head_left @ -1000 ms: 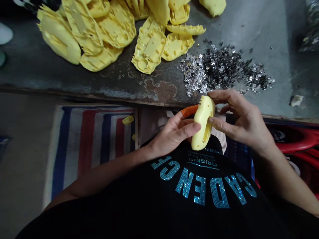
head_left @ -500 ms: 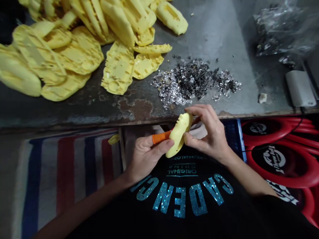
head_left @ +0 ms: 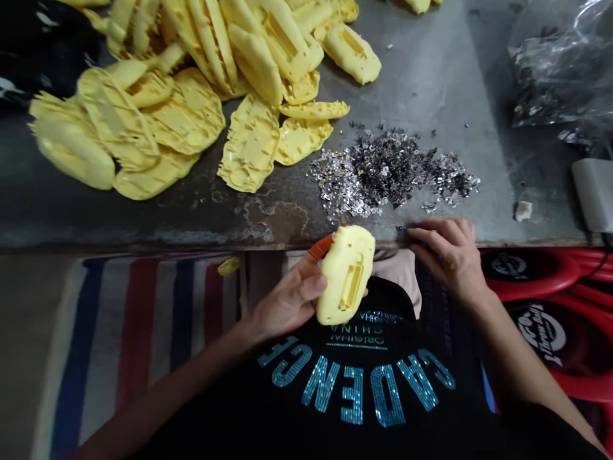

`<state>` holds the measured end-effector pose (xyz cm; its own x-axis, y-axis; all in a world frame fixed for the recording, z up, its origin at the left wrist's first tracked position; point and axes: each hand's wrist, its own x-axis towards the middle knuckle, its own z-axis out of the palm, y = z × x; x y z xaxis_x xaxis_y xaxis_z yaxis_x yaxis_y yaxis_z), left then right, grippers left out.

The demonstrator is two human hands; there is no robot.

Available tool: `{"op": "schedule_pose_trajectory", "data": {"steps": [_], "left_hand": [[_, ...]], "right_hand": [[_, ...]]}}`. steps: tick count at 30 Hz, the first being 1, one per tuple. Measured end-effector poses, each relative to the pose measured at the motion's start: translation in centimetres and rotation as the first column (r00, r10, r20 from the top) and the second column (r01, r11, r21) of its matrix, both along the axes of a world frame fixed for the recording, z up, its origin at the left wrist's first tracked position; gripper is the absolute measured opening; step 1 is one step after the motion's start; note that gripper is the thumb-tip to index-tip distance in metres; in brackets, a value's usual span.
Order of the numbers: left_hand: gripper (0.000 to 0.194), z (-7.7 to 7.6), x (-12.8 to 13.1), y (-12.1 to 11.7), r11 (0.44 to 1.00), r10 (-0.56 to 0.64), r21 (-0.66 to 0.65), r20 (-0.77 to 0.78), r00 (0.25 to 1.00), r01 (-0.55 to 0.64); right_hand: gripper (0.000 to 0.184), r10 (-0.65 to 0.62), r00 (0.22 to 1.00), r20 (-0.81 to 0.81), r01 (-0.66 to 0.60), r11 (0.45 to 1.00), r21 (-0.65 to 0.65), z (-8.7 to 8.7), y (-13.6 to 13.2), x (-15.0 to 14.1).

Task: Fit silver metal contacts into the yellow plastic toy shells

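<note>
My left hand [head_left: 297, 294] is closed around a yellow plastic shell [head_left: 342, 281], held just in front of the table edge. The shell's outer face, with a long slot in it, is turned up toward me. An orange finger cover [head_left: 320, 246] sits on one of the left fingers. At the table's front edge rests my right hand [head_left: 447, 252], its fingers curled and pressed together. A tiny dark piece lies by those fingertips; whatever they pinch is too small to make out. Just beyond is a heap of small shiny metal pieces [head_left: 390, 169].
A pile of yellow shells [head_left: 186, 102] covers the table's left side. At right lie a clear bag of metal pieces [head_left: 550, 76], a white box-shaped device [head_left: 594, 191] and a whitish lump [head_left: 523, 211]. Red round items [head_left: 565, 332] are stacked below, beside the table.
My right hand has let go of the yellow shell and moved right to the table edge. My left hand has turned the shell so its slotted face shows. The view has shifted slightly.
</note>
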<state>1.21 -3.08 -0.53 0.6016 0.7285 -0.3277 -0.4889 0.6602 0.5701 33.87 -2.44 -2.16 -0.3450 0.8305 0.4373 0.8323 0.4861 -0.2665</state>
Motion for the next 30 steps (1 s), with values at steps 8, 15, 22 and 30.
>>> {"op": "schedule_pose_trajectory", "data": {"steps": [8,15,22,30], "left_hand": [[0.079,-0.1,-1.2,0.7,0.998,0.057,0.040,-0.074,0.996,-0.054],[0.084,0.0,-1.0,0.5,0.996,0.088,0.008,-0.079,0.993,-0.087],[0.094,0.4,-0.9,0.7,0.996,0.086,-0.032,-0.087,0.992,-0.089],[0.101,0.3,-0.1,0.7,0.996,0.084,-0.026,-0.094,0.992,-0.087]], "right_hand": [[0.014,-0.184,0.978,0.094,0.170,0.975,0.143,1.2,4.1,2.3],[0.018,-0.102,0.981,0.162,0.099,0.995,0.026,0.6,6.1,-1.7],[0.010,-0.163,0.986,0.011,0.164,0.986,-0.015,1.1,2.3,0.8],[0.011,-0.134,0.987,-0.084,0.130,0.990,-0.051,0.4,1.2,-1.5]]}}
